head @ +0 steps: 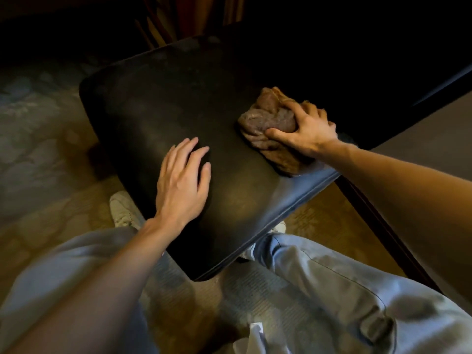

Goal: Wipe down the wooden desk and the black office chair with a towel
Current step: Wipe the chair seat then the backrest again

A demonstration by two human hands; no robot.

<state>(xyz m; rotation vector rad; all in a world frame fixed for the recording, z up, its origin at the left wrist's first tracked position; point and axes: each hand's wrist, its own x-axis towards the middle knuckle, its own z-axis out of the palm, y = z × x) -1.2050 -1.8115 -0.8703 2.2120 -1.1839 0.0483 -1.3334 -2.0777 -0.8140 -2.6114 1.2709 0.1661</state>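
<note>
Patterned carpet (38, 154) left of my L hand (182, 180); my pale jeans (319, 284) below it, white shoe (122, 208) nr wrist.

seat (178, 103): black leather-like cover, as we read it; smooth, with a dull sheen towards the front edge.
towel (265, 116): brown cloth; we see a rough, nubbly, crumpled surface.
carpet (38, 123): patterned pile, matt.
trousers (319, 277): pale blue woven cloth, matt; we note stitched seams.
</note>
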